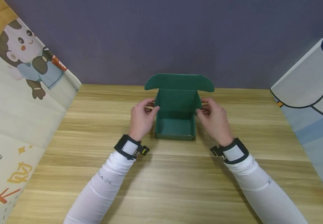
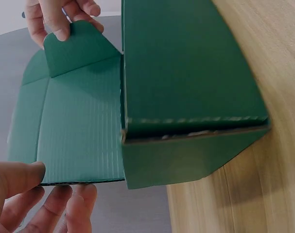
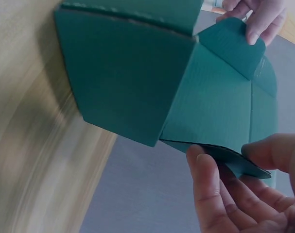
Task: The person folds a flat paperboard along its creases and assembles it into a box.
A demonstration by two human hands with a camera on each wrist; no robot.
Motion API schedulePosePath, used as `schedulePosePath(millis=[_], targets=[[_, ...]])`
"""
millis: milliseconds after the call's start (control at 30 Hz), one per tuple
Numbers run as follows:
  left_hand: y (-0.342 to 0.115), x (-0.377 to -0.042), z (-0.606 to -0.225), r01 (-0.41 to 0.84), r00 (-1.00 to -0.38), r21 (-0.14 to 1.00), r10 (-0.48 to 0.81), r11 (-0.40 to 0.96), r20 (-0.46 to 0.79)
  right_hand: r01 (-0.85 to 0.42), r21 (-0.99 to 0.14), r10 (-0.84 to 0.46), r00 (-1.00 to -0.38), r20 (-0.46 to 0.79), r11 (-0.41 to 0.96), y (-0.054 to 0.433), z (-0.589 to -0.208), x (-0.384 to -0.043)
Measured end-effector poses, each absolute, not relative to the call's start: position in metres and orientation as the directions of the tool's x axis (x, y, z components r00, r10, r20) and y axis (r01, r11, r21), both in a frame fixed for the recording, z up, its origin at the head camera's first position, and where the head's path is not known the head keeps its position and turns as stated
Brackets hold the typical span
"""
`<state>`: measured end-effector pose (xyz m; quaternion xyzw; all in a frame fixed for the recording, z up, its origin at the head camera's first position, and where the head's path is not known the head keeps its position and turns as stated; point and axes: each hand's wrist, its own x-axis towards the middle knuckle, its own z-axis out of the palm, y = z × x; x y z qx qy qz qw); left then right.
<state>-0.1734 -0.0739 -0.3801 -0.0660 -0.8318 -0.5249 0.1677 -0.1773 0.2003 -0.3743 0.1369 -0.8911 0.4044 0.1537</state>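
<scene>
A small green cardboard box (image 1: 175, 127) stands on the table with its lid (image 1: 178, 99) raised at the back. The lid's tuck flap (image 1: 179, 81), with rounded ends, stretches across the top. My left hand (image 1: 142, 119) pinches the lid's left side between thumb and fingers. On the opposite side, my right hand (image 1: 215, 121) pinches the right side flap (image 3: 239, 162), thumb on one face and fingers under the other. The left wrist view shows the left thumb (image 2: 21, 177) at the lid's edge. Inside, the visible floor of the box holds nothing.
The wood-grain table (image 1: 172, 186) extends around the box. Behind it rises a dark grey-blue backdrop (image 1: 164, 37). Printed cartoon cloths hang at the left (image 1: 18, 118) and right (image 1: 310, 93). Both wrists wear black straps with small cameras.
</scene>
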Motion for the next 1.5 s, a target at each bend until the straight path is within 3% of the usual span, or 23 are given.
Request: schedulePosePath(millis=[500,1233,1500], targets=[[-0.062,-0.188,-0.384,0.263,-0.942,0.866,-0.083,0.426,0.326,-0.406,-0.699,-0.176,-0.908,0.380,0.589,0.207,-0.381,-0.202],[-0.075,-0.169,-0.392,0.253,-0.963,0.883,0.018,0.396,0.268,-0.360,-0.744,-0.179,-0.932,0.316,0.562,0.195,-0.397,-0.171],[-0.082,-0.162,-0.395,0.256,-0.965,0.874,0.051,0.413,0.259,-0.354,-0.704,-0.165,-0.931,0.325,0.616,0.192,-0.402,-0.159]])
